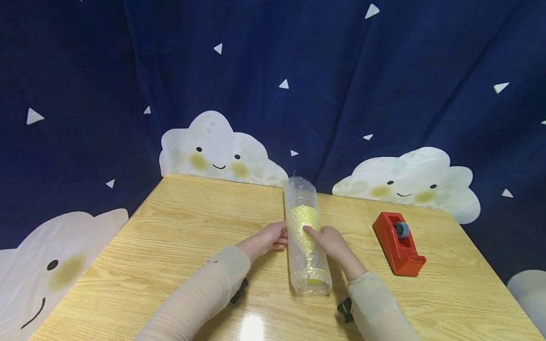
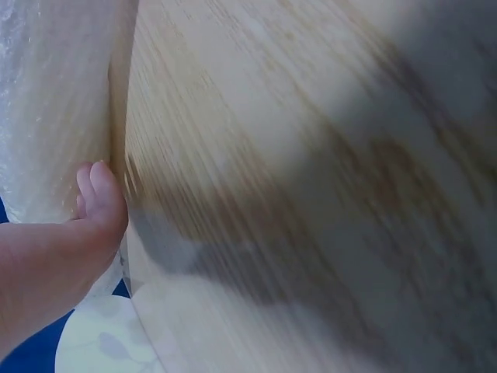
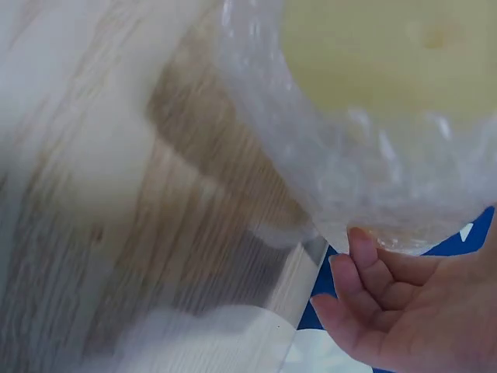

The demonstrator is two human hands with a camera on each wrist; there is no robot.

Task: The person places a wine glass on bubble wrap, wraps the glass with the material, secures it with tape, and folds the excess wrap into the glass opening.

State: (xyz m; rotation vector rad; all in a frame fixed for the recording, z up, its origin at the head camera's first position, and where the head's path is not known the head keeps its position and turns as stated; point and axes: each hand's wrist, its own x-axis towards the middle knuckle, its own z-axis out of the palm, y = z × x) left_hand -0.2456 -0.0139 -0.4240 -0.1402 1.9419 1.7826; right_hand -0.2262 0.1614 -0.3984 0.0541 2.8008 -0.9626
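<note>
A yellow cylinder [image 1: 305,218] lies inside a roll of clear bubble wrap [image 1: 300,189], lengthwise on the table. Its flat yellow end [image 3: 373,58] shows through the near opening of the wrap in the right wrist view. My left hand [image 1: 271,237] is at the left side of the roll, fingertips right at the wrap. From the right, my right hand [image 1: 334,242] reaches over with the thumb extended on top of the roll. The other fingers of that hand [image 3: 404,303] are loosely bent along the wrap's side.
A red tape dispenser [image 1: 398,244] with a small blue roll of tape [image 1: 402,230] stands on the wooden table [image 1: 204,208], right of the wrapped roll. Behind the table's far edge hangs a dark blue curtain [image 1: 256,71] with white clouds and triangles.
</note>
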